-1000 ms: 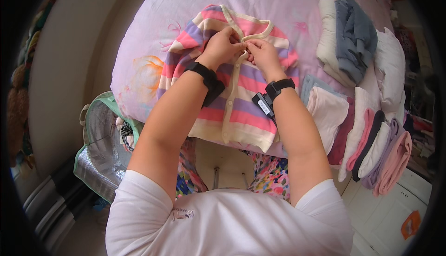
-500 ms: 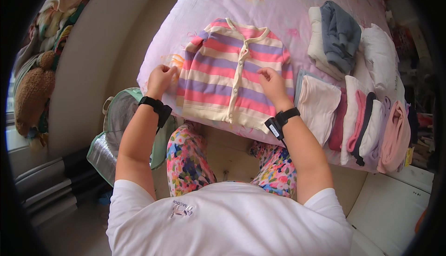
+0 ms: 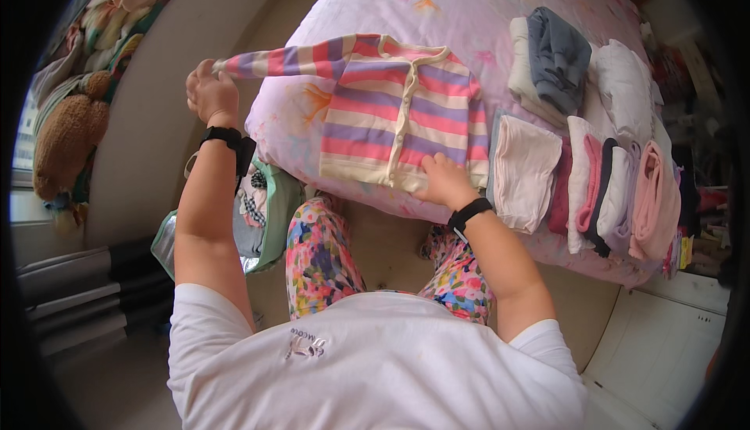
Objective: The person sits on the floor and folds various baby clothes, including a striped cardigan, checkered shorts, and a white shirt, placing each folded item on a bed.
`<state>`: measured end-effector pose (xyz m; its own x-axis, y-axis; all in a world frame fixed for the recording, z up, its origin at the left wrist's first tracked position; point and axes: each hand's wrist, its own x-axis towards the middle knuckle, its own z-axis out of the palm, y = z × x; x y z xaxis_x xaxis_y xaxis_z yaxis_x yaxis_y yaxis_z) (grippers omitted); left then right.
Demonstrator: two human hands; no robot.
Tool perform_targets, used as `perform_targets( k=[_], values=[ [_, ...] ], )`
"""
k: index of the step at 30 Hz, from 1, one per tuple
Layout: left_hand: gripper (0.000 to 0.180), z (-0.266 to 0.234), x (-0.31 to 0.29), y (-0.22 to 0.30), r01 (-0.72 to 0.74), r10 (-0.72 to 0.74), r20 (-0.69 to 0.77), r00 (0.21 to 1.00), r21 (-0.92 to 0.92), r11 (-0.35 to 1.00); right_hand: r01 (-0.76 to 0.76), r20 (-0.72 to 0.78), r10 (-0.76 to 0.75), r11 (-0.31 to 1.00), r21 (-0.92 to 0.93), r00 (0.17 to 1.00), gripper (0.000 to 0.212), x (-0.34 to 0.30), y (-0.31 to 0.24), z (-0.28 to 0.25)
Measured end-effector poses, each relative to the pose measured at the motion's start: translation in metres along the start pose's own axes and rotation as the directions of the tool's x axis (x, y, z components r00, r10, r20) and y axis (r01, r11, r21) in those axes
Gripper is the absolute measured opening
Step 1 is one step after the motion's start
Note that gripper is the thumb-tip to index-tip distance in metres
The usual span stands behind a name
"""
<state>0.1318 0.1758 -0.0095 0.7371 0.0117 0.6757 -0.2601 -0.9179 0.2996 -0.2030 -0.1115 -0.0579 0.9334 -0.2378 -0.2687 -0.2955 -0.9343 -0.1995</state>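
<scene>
A child's cardigan (image 3: 363, 121) in pink, purple and cream stripes lies front up on the bed, its button band running down the middle. My left hand (image 3: 212, 96) is closed on the cuff of the left-side sleeve, which is stretched straight out past the bed's edge. At the bottom hem, right of the buttons, my right hand (image 3: 448, 181) grips the fabric, fingers on top and thumb near the lower edge. The right-side sleeve is mostly out of sight along that side of the garment.
Folded clothes (image 3: 613, 196) stand in a row at the bed's right, beside a folded pale cloth (image 3: 525, 172). Behind them lie a grey-blue garment (image 3: 558, 55) and a white bundle (image 3: 625, 90). A green-edged fabric bin (image 3: 285, 211) with clothes stands below the bed's left edge.
My left hand has moved up and left, pulling the sleeve out straight from the cardigan's side. My right hand has come down to the hem. The bin's contents now show.
</scene>
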Motion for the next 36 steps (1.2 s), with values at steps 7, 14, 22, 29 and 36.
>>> perform_targets(
  k=[7, 14, 22, 29, 36],
  values=[
    [0.061, -0.008, -0.111, 0.02, 0.172, -0.002, 0.953, 0.302, -0.053, 0.984, 0.145, -0.196, -0.212, 0.941, -0.307, 0.957, 0.026, -0.006, -0.004, 0.023],
    [0.028, -0.029, -0.14, 0.024, 0.952, 0.376, 0.918, -0.13, 0.01, 0.305, 0.297, -0.038, -0.295, 0.947, 0.124, 0.955, 0.013, -0.016, 0.013, -0.002],
    [0.045, -0.032, -0.107, -0.001, 0.715, -0.157, 0.988, -0.007, 0.115, 0.69, 0.172, -0.156, -0.148, 0.973, 0.157, 0.977, 0.035, -0.015, 0.01, -0.009],
    [0.06, 0.056, -0.074, 0.02, 0.982, -0.136, 0.98, 0.142, -0.122, 0.145, -0.095, -0.032, 0.098, 0.992, 0.088, 0.995, 0.037, 0.012, 0.025, 0.017],
    [0.03, 0.123, -0.04, 0.051, 0.961, -0.199, 0.963, 0.182, -0.217, -0.171, -0.109, 0.09, 0.095, 0.981, 0.159, 0.991, 0.038, 0.028, 0.032, 0.013]
  ],
)
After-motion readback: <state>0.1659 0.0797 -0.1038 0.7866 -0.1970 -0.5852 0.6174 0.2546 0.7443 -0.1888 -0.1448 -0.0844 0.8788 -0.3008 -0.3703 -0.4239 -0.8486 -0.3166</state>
